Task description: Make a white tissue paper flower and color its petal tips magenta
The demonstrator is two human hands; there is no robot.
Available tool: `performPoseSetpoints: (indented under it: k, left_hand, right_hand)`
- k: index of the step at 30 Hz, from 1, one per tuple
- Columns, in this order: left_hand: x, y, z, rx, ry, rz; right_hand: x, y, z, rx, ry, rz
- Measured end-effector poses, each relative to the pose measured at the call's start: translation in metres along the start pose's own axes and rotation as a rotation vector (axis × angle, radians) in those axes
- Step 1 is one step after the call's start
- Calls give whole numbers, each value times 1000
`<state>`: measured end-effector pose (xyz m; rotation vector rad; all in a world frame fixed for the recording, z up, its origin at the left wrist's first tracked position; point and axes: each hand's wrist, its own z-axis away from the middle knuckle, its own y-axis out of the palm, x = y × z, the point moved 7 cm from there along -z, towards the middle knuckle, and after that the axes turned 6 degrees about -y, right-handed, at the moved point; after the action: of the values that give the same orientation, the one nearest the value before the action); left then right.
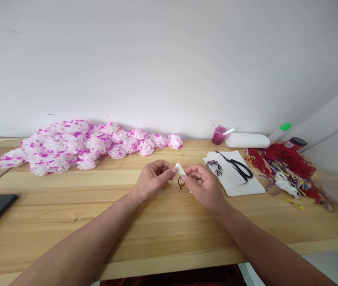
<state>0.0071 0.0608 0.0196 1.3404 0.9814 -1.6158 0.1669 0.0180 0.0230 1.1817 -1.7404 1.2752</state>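
Pinching folded paper at table centre, left hand and right hand met; right fingers also held red thread; scissors lay at 2 o'clock; firm, centred binding judged advisable

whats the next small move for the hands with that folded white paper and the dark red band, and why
Probably slip the dark red elastic band over the small folded white paper. The left hand and right hand both pinch the paper above the wooden table, with the band hanging just beneath it at the right fingertips, not yet wrapped round it.
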Motion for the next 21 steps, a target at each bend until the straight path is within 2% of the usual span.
performPoseSetpoints:
  k: [4, 9, 14, 18, 21]
  left_hand:
    - [1, 0, -2, 1, 9, -63]
    - [1, 2, -2, 34, 54, -110]
    - [2, 3, -3, 39, 66, -144]
    - [6, 4, -5, 44, 41, -144]
    - [6, 4, -5, 79, 51, -109]
  right_hand:
    - [-4, 5, 1, 41, 32, 1]
    - [-11, 14, 0, 125, 108, -203]
    - [-18, 14, -2, 101, 193, -423]
    - [-23, 12, -3, 55, 232, -453]
    - [-22, 9, -4, 19, 212, -432]
